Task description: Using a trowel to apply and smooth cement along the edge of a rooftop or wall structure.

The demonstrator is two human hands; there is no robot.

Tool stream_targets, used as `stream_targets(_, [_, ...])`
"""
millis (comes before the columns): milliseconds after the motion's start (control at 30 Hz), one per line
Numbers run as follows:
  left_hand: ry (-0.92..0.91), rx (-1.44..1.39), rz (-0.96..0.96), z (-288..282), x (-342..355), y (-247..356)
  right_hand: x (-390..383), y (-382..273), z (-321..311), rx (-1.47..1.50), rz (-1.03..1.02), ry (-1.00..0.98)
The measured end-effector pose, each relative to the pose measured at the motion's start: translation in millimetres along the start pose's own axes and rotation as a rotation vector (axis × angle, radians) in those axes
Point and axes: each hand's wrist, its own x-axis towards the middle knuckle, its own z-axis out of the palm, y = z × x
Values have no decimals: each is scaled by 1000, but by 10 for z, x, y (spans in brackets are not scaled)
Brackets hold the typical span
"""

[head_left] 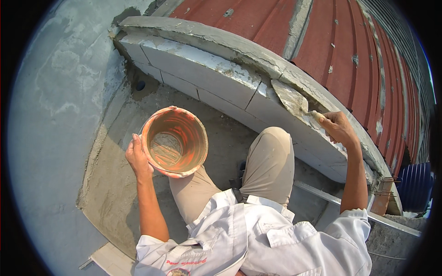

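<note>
Along far block wall point(202, 69), right hand point(340, 127) clutches trowel point(290, 97), fingers curled; left hand point(138, 157) holds bucket point(197, 134), finger grip unclear. Smoothing step, seemingly; next stroke likely wants steady blade.

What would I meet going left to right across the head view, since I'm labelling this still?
Smooth grey plastered wall → left hand → round orange plastic bucket → mortar-smeared metal trowel → right hand → dark blue ribbed cylinder.
</note>
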Motion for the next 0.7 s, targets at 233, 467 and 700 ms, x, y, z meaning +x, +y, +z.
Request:
stream_targets(233, [-27, 1, -38, 100, 24, 22, -140, -132, 385, 169, -243, 257])
stream_targets(467, [-41, -32, 9, 215, 26, -2, -291, -662, 973, 60, -469, 196])
stream_targets(700, [36, 0, -48, -136, 326, -163, -267, -998, 2484, -191, -670, -162])
